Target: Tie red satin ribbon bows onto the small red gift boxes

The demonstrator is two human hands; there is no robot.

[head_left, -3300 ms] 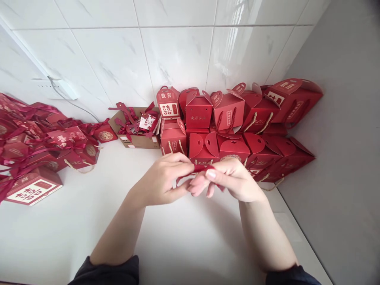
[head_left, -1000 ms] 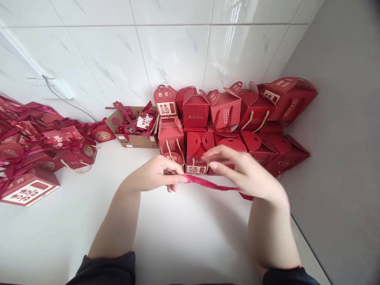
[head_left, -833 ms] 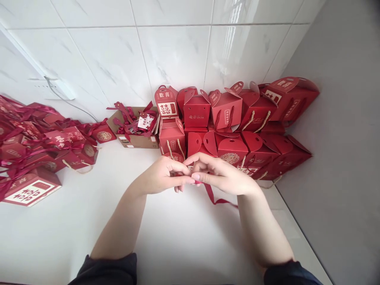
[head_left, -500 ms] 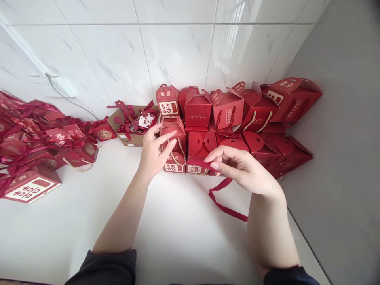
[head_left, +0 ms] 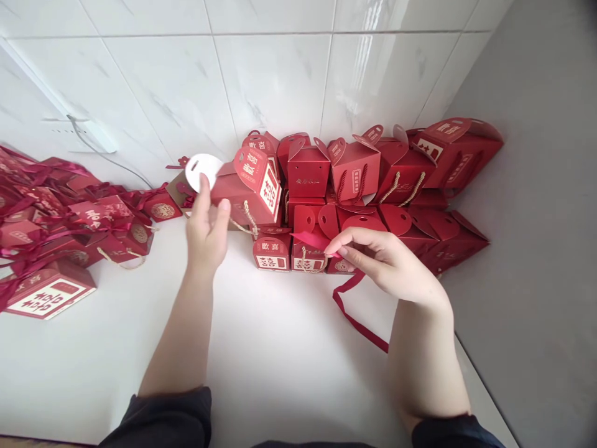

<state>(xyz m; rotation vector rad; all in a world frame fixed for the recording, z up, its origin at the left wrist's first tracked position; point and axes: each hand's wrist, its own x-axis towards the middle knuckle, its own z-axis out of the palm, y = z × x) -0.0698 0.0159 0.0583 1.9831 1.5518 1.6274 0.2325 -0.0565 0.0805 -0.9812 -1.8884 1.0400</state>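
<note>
My left hand [head_left: 208,233] grips a red gift box [head_left: 242,193] by its left side, with the thumb toward me. The box is tilted in the air, one flap turned out to its white inside, and a gold cord handle [head_left: 250,218] hangs from it. Between the thumb and fingers of my right hand [head_left: 377,261] a dark red ribbon [head_left: 312,239] is pinched. Its pointed end sticks out to the left, and its tail dangles below in a loop. Stacked red gift boxes [head_left: 311,177] stand behind both hands.
Many finished-looking red boxes tied with ribbons [head_left: 107,214] are heaped at the left. A cardboard carton [head_left: 178,190] is partly hidden behind my left hand and the lifted box. White tiles [head_left: 275,81] back the white table [head_left: 280,348]; a grey panel [head_left: 527,218] rises at the right.
My left hand has taken a gift box from the left end of the stack and moved it left and up, turning it. My right hand keeps the ribbon in nearly the same place.
</note>
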